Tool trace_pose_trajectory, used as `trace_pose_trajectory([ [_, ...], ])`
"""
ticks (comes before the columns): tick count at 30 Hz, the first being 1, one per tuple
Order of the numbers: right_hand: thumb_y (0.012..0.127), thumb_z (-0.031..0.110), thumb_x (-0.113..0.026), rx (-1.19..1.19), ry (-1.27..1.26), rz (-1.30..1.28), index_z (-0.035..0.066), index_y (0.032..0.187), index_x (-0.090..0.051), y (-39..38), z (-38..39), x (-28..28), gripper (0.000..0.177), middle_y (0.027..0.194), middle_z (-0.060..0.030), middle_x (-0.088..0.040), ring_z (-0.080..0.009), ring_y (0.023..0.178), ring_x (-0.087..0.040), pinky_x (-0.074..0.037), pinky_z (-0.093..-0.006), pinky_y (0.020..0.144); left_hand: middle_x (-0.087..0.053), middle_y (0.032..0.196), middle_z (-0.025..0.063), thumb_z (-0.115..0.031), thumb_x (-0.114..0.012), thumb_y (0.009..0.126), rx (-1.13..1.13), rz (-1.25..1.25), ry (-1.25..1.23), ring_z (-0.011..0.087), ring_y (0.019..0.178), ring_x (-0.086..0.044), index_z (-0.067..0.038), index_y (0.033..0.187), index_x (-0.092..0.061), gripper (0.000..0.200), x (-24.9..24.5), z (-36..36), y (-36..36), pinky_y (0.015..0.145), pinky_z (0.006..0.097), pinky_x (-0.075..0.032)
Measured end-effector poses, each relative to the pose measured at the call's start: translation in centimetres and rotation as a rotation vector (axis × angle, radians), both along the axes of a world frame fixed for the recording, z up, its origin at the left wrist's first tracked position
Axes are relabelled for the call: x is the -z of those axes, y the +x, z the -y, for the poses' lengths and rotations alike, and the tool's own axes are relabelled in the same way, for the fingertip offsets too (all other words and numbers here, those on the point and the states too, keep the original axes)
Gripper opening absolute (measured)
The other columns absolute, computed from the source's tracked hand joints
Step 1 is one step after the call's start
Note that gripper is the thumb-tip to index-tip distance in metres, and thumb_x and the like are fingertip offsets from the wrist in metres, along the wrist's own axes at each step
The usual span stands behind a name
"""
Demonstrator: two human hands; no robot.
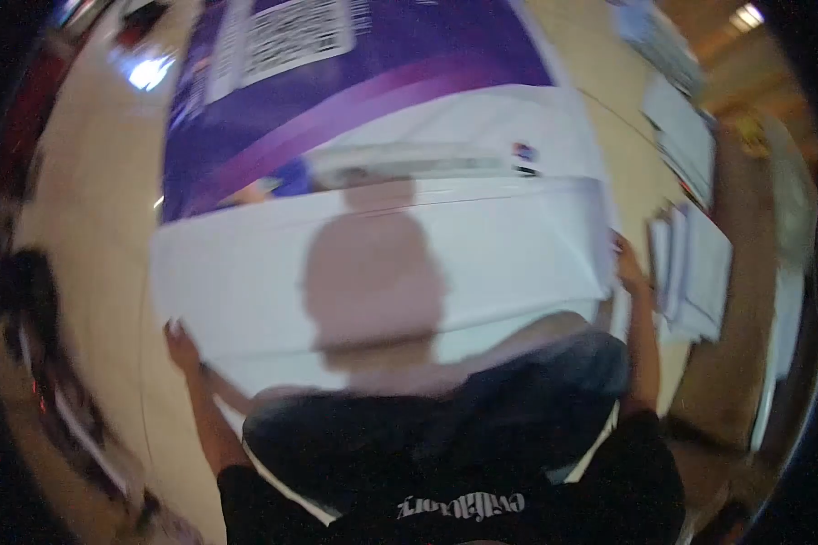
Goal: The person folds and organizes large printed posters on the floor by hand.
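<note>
A large printed banner (482, 118) lies on the floor in front of me, purple and white with a QR code (298, 41) near its far end. Its near part is folded over, so the white back (236, 282) faces up. At the left edge of this folded part, my left hand (183, 349) is closed on the sheet. My right hand (631, 265) grips the opposite edge, a little farther from me. The fingers of both hands are partly hidden and blurred. A shadow of my head falls across the white fold.
Folded white sheets (695, 272) lie in a stack to the right, with more flat sheets (682, 136) beyond them. Tiled floor (91, 209) runs along the left. Dark, blurred objects (32, 300) stand at the far left, and a brown surface (741, 300) at the right.
</note>
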State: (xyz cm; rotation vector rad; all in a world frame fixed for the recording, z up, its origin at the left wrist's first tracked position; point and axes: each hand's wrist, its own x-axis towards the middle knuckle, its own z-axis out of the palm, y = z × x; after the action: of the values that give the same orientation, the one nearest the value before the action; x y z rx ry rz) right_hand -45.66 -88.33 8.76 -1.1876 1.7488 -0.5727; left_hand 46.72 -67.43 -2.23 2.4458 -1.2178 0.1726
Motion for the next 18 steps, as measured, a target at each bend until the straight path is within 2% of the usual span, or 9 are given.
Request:
trace_pose_trajectory([
  [1,0.083,0.012,-0.052,-0.101,-0.073,-0.067,0.003,0.127,-0.041,1.1,0.1,-0.3,0.046,0.121,-0.0131,-0.049,-0.0229,0.11,-0.047,-0.035,-0.0319,0.096,-0.053,0.115,0.0185,-0.032,-0.046,0.09,-0.115,-0.02,0.024,0.0329,0.105,-0.051,-0.001,0.117,-0.047,0.041,-1.2,0.7,-1.8,0.088,0.0364,-0.041],
  [2,0.08,0.011,-0.057,-0.186,-0.205,0.114,0.001,0.123,-0.045,0.2,0.7,2.3,0.045,0.114,-0.0109,-0.053,-0.0203,0.101,-0.051,-0.037,-0.0307,0.091,-0.051,0.118,0.0196,-0.035,-0.045,0.09,-0.035,0.037,0.033,0.033,0.108,-0.05,0.0,0.119,-0.045,0.046,-1.0,0.3,-1.6,0.09,0.0363,-0.04],
  [5,0.077,0.013,-0.062,-0.073,-0.123,0.007,-0.002,0.116,-0.049,3.5,2.5,-1.3,0.044,0.105,-0.0098,-0.056,-0.0176,0.093,-0.051,-0.041,-0.0311,0.083,-0.049,0.119,0.0231,-0.038,-0.043,0.09,-0.124,-0.121,0.011,0.0338,0.112,-0.047,0.003,0.121,-0.043,0.052,-2.9,2.7,-5.6,0.092,0.0365,-0.04],
  [7,0.074,0.016,-0.066,0.019,0.361,-0.098,-0.002,0.112,-0.052,7.3,1.6,-6.7,0.044,0.095,-0.0089,-0.059,-0.0167,0.086,-0.052,-0.043,-0.0294,0.075,-0.046,0.121,0.0266,-0.04,-0.043,0.09,-0.134,-0.109,0.044,0.0355,0.113,-0.046,0.007,0.121,-0.041,0.057,-2.8,1.5,-4.1,0.093,0.0368,-0.039],
  [8,0.074,0.016,-0.066,0.033,0.358,-0.093,-0.002,0.112,-0.052,5.9,1.3,-5.0,0.044,0.095,-0.0089,-0.059,-0.0167,0.086,-0.052,-0.043,-0.0294,0.075,-0.046,0.121,0.0266,-0.04,-0.043,0.09,-0.119,-0.107,0.042,0.0355,0.113,-0.046,0.007,0.121,-0.041,0.057,-2.4,1.3,-3.5,0.093,0.0368,-0.039],
  [11,0.072,0.017,-0.068,0.15,0.172,0.173,-0.003,0.107,-0.054,0.4,0.6,0.7,0.043,0.091,-0.0098,-0.061,-0.0173,0.081,-0.055,-0.045,-0.0291,0.071,-0.049,0.115,0.0291,-0.043,-0.045,0.088,-0.092,-0.063,-0.024,0.0382,0.108,-0.049,0.01,0.116,-0.044,0.061,-2.5,1.2,-3.2,0.09,0.0389,-0.041],
  [13,0.07,0.018,-0.07,0.192,-0.249,-0.307,-0.003,0.101,-0.055,-2.0,0.0,1.7,0.04,0.089,-0.0114,-0.062,-0.0196,0.077,-0.057,-0.045,-0.0308,0.069,-0.051,0.11,0.0287,-0.043,-0.045,0.088,-0.075,-0.103,-0.055,0.0382,0.105,-0.05,0.011,0.114,-0.045,0.06,-2.7,0.6,-3.0,0.089,0.0396,-0.041],
  [17,0.068,0.017,-0.071,0.289,-0.26,-0.27,-0.002,0.098,-0.054,-4.7,0.0,1.4,0.039,0.088,-0.0151,-0.061,-0.0258,0.078,-0.058,-0.046,-0.0345,0.069,-0.055,0.095,0.0262,-0.039,-0.048,0.087,-0.065,0.034,0.081,0.0372,0.094,-0.053,0.012,0.108,-0.047,0.055,-3.3,-0.2,-3.2,0.082,0.0404,-0.044],
  [18,0.07,0.018,-0.069,0.235,-0.355,-0.57,-0.002,0.099,-0.054,-4.8,0.2,1.2,0.038,0.087,-0.0158,-0.061,-0.0285,0.078,-0.058,-0.046,-0.0353,0.07,-0.055,0.095,0.0262,-0.039,-0.048,0.087,-0.069,0.043,0.085,0.0372,0.094,-0.053,0.012,0.108,-0.047,0.055,-3.5,-0.3,-3.1,0.082,0.0404,-0.044],
])
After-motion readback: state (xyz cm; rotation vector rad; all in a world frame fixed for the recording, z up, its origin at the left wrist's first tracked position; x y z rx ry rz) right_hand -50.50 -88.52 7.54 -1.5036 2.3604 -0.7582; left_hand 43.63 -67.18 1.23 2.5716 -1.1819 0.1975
